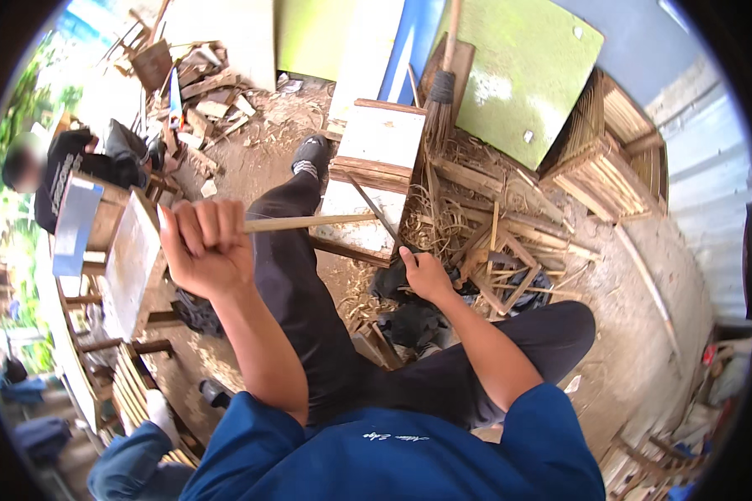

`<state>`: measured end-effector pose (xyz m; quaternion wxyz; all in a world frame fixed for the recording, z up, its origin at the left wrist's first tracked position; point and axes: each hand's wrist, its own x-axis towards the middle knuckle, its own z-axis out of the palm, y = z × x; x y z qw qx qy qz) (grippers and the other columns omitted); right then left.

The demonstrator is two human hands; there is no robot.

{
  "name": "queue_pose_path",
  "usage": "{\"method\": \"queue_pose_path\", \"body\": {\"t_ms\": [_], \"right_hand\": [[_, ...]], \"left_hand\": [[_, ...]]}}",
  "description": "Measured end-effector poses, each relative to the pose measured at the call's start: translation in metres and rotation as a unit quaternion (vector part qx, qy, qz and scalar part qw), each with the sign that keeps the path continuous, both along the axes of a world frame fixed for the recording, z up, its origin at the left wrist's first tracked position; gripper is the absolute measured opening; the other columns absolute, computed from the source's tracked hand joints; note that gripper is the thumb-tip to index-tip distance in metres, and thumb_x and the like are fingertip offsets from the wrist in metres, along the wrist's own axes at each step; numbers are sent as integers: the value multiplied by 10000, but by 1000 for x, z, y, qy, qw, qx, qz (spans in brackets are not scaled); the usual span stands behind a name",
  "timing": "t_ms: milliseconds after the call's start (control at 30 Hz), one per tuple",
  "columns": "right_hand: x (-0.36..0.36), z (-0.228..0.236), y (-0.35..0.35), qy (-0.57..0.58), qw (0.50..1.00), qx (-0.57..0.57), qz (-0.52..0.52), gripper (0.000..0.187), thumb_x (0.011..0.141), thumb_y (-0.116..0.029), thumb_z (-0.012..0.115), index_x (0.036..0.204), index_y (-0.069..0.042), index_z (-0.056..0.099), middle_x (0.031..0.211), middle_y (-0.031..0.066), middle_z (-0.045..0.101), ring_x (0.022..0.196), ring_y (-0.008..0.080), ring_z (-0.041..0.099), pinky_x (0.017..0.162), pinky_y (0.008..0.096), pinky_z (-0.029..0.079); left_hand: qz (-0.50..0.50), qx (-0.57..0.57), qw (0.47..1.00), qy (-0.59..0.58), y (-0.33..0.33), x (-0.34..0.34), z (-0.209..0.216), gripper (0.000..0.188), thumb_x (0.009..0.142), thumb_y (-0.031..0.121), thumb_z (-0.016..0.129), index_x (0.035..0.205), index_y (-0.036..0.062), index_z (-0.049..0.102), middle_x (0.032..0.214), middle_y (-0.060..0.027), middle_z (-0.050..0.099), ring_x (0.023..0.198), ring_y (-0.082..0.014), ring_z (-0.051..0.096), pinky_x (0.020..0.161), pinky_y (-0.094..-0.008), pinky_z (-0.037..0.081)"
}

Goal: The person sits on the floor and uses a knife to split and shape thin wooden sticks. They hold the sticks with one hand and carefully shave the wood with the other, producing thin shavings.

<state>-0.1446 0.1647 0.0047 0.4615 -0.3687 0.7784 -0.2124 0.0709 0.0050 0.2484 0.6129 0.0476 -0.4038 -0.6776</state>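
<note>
My left hand [209, 249] is raised at the left, fingers closed around one end of a thin pale wooden strip [309, 223]. The strip runs to the right over a low white-topped wooden bench [355, 203]. My right hand [427, 275] is closed at the bench's near right corner, on a knife whose narrow dark blade [369, 203] slants up and left over the bench. Its handle is mostly hidden in my fingers. Near the strip's far end, blade and strip cross or lie close; whether they touch I cannot tell.
Wood shavings and loose sticks [509, 242] lie right of the bench. A broom [441, 108] leans behind it by a green board [518, 83]. Wood scraps [209, 92] are piled at the far left. Another person [88, 171] sits at left beside a table [131, 259].
</note>
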Motion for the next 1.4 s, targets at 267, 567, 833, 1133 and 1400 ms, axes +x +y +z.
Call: {"method": "queue_pose_path", "body": {"t_ms": [267,567,833,1133,1400], "right_hand": [[-24,25,3,81,989,-83,-94,714,1055,-622,405,878,-2,712,766,191,684,713,353,671,717,493,528],[-36,81,18,-243,862,-312,-317,347,1054,-350,613,1006,-8,593,684,72,597,417,115,480,384,280,387],[-43,110,30,-228,861,-340,-300,197,997,-172,695,1063,-7,610,782,88,639,457,106,486,434,272,408],[-38,97,33,-166,873,-405,-215,145,1004,-126,683,1066,-11,622,894,164,735,513,65,515,484,221,415],[-39,99,37,-172,870,-418,-196,128,1002,-98,680,1072,-8,624,837,134,709,543,82,538,507,238,424]], "left_hand": [[153,187,948,207,-19,95,-85,549,1070,269,441,565,182,243,504,36,175,454,-112,160,434,-292,198],[16,217,931,294,-28,94,-128,556,1048,294,492,555,164,271,489,24,192,424,-120,174,423,-299,185],[-48,202,915,346,-22,90,-129,564,1042,302,506,549,158,272,489,26,168,421,-118,148,425,-296,172],[-29,264,919,292,-25,78,-127,479,1054,402,441,696,87,397,656,-37,356,629,-164,376,643,-321,342],[-79,206,920,325,-37,84,-150,619,1086,576,332,734,75,421,702,-44,370,707,-190,381,718,-342,351]]}}
